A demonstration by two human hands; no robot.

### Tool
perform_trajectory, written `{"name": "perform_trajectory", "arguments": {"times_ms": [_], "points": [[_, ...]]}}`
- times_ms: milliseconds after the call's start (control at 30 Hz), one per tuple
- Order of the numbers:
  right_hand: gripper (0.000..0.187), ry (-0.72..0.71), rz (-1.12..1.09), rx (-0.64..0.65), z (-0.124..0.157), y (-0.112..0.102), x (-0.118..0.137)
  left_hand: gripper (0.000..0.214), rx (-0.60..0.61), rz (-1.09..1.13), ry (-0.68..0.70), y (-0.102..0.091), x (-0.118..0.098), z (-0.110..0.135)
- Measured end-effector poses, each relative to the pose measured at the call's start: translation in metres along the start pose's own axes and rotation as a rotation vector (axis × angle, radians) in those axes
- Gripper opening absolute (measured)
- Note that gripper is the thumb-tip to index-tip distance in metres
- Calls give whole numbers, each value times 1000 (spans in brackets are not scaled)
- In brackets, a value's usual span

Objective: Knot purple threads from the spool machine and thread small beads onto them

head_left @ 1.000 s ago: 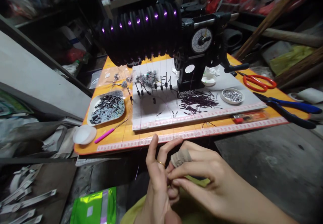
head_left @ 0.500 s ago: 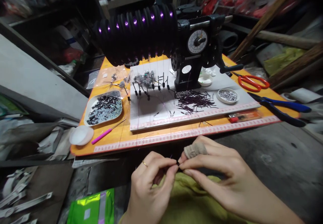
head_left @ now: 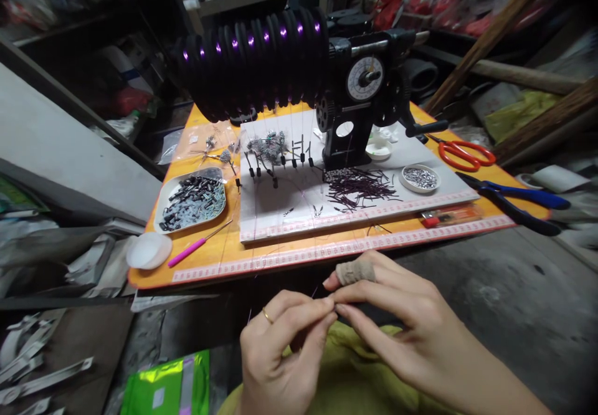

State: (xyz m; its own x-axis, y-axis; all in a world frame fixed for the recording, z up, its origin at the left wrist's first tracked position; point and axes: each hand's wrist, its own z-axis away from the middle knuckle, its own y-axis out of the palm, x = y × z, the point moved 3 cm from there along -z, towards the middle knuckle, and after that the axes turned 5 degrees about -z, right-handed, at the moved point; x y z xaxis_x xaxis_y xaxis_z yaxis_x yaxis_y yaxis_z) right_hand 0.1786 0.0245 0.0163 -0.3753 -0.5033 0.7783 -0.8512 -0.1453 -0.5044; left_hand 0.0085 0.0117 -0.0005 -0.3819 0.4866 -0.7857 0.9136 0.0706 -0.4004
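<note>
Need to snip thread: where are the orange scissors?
In the head view, the orange scissors lie at the far right of the table, behind the blue-handled pliers and right of the black machine.

Wears a thin gold-coloured ring [head_left: 267,316] on one finger of the left hand [head_left: 275,352]. Has a beige fabric wrap [head_left: 355,272] wound around the forefinger of the right hand [head_left: 402,334], creased crosswise, covering the middle of the finger and leaving the tip bare. Keeps short, plain nails. Bare along the right forearm [head_left: 490,396]. Dressed in a yellow-green garment [head_left: 359,377], seen in soft folds beneath both hands.
</note>
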Motion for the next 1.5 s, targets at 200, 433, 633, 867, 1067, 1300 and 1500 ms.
{"name": "perform_trajectory", "arguments": {"times_ms": [200, 433, 633, 867, 1067, 1300, 1500], "points": [[17, 8, -1, -10, -2, -1, 3, 27, -1, 22, -67, 2, 3, 1], [24, 168, -346, -248, -1, 18, -4, 6, -192, 696, -583, 14, 8, 4], [30, 37, -398, -398, -1, 27, -3, 25, -246, 855, -782, 20, -3, 2], [30, 20, -307, -357, 1, 23, -4, 31, -182, 739, -803, 18, 0, 3], [4, 473, -1047, -377, -2, 42, -21, 15, -212, 662, -654, 18, 5, 2], [18, 739, -1416, -345, 1, 55, -25, 10, -93, 485, -521, 17, 10, -2], [18, 739, -1420, -310, 3, 58, -24, 17, -86, 374, -586, 19, 10, 0]]}}
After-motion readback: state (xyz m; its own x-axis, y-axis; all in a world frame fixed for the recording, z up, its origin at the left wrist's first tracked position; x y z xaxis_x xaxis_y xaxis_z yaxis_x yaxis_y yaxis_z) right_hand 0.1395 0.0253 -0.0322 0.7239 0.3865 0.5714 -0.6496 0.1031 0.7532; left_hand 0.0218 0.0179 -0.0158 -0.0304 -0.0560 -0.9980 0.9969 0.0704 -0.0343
